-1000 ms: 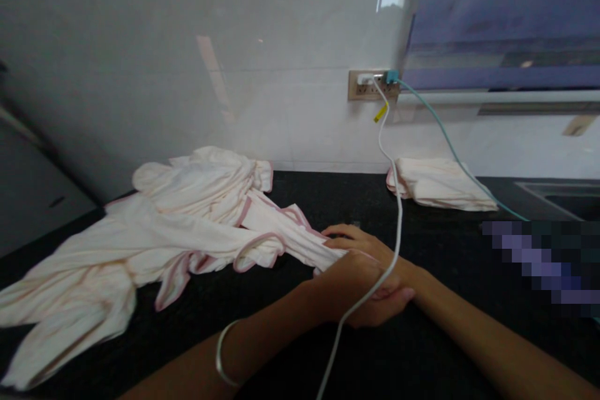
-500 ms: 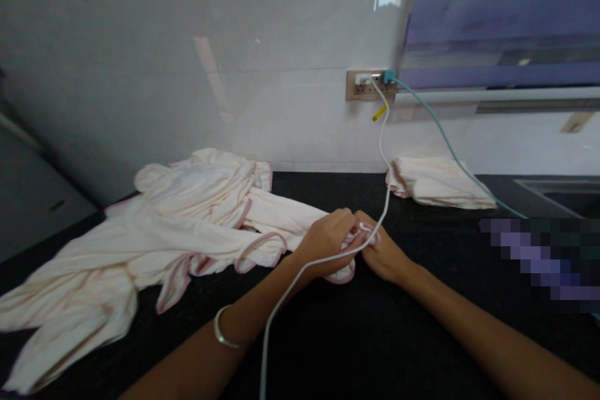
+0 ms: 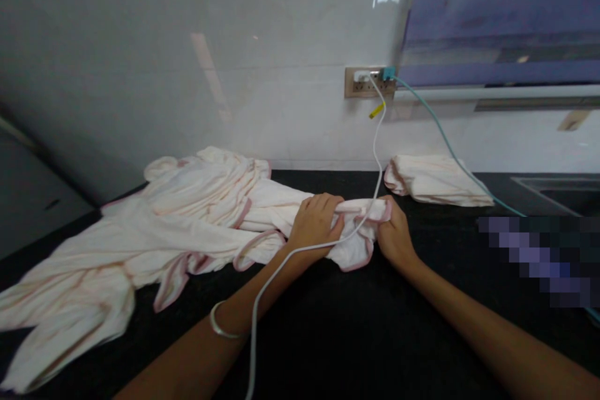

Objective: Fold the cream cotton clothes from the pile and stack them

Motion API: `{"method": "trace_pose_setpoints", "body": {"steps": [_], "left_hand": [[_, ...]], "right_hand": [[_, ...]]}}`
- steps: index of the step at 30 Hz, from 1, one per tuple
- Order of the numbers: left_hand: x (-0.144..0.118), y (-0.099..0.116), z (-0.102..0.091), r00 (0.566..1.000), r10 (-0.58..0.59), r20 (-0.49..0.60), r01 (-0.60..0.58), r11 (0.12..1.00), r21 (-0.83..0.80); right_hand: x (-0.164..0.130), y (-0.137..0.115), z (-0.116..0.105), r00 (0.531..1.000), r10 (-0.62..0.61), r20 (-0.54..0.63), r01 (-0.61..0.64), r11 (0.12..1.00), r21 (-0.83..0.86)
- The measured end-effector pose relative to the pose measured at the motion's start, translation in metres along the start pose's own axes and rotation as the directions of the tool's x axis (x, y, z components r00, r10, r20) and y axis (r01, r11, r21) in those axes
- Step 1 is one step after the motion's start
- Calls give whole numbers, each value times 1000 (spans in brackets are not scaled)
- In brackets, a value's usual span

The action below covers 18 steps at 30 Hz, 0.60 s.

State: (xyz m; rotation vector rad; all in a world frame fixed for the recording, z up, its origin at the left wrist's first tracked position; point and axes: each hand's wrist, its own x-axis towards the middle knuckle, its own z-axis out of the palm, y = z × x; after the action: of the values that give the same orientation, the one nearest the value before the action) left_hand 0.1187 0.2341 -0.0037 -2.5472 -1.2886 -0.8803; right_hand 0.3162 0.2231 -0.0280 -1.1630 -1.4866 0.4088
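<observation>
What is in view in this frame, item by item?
Cream cotton garment with pink trim: one, gripped in both hands, centre counter.
Pile of cream pink-edged garments: one heap, left counter.
Folded cream cloth stack: one, back right by wall.
White charging cable: one, from socket over left forearm.
Teal cable: one, from socket running right.
Beige wall socket plate: one, on white wall.
Black stone counter: one.
Silver bangle: one, left wrist.
Left hand: closed on garment.
Right hand: closed on garment.

The black countertop (image 3: 356, 337) lies bare along its near edge between the two forearms, while the heap of pale garments (image 3: 140, 244) fills the left half, a folded cloth (image 3: 435, 180) sits against the back edge, and a white cable (image 3: 300, 250) (hanging from the wall socket (image 3: 368, 81)) crosses the left hand (image 3: 316, 222).
</observation>
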Motion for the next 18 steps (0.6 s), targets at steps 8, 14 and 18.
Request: {"method": "trace_pose_setpoints", "body": {"steps": [8,14,18], "left_hand": [[5,-20,-6,980,-199,27,187,954,234],[7,-33,2,958,-224,178,162,937,308],[6,-33,6,958,-185,218,120,952,280]], "right_hand": [[15,30,-2,948,174,-267,-134,978,161],[7,24,1,981,136,-140,-132,990,44],[-3,3,3,995,-85,47,89,990,-108]]}}
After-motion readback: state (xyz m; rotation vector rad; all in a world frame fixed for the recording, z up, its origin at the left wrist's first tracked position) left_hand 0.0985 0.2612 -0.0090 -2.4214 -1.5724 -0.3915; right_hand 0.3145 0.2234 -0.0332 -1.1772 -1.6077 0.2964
